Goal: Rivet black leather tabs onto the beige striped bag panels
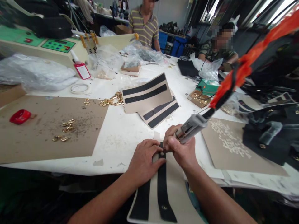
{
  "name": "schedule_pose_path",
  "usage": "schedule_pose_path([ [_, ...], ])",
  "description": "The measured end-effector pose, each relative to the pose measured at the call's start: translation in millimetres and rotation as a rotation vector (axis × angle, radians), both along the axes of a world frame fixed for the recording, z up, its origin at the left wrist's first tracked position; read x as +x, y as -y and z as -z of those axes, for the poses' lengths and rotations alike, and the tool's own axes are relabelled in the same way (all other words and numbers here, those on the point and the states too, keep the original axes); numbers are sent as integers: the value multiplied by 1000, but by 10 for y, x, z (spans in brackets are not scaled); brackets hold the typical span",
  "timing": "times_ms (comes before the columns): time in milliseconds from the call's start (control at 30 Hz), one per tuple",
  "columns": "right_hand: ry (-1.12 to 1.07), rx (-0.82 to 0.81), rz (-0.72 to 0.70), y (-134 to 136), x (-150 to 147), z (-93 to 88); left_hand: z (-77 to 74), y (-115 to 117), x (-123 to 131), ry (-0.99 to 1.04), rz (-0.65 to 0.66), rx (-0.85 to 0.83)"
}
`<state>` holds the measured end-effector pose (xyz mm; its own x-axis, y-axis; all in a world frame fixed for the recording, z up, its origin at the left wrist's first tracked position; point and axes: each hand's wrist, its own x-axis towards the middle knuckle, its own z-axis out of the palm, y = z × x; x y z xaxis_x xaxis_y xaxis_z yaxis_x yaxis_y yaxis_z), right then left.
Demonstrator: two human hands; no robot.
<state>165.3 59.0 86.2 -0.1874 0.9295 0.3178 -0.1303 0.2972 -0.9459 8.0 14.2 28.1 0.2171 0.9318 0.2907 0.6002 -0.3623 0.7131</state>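
Note:
My right hand [181,149] is closed round a grey power tool [191,127] whose orange and black hose [245,67] rises to the upper right. The tool's tip meets the top end of a black strap [163,186] lying on a beige card panel [174,193] that hangs over the table's near edge. My left hand [144,160] lies on that panel with its fingers pressing the strap just left of the tool's tip. A second black strap [141,202] runs alongside on the same panel.
More beige panels with black straps [149,96] lie stacked in the table's middle. Gold metal rings [112,100] are scattered beside them and on a brown board [46,130] at left, with a red object [20,116]. Two people sit at the far side. Black bags [273,137] pile up at right.

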Motion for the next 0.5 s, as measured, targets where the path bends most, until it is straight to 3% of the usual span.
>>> schedule_pose_path([
  [100, -29, -18, 273, 182, 268, -189, -6, 17, 25, -32, -16, 13],
  [167, 158, -109, 463, 347, 518, -296, -16, 23, 45, -51, -21, 14],
  [233, 441, -199, 557, 515, 776, -323, -31, 27, 65, -75, -26, 4],
  [333, 737, -282, 554, 747, 1092, -175, -63, 44, 88, -108, -19, 2],
  [433, 738, -259, 559, 973, 1263, 83, -91, 73, 97, -131, -15, 43],
  [500, 689, -106, 663, 1135, 1299, 239, -92, 79, 95, -143, -27, 74],
])
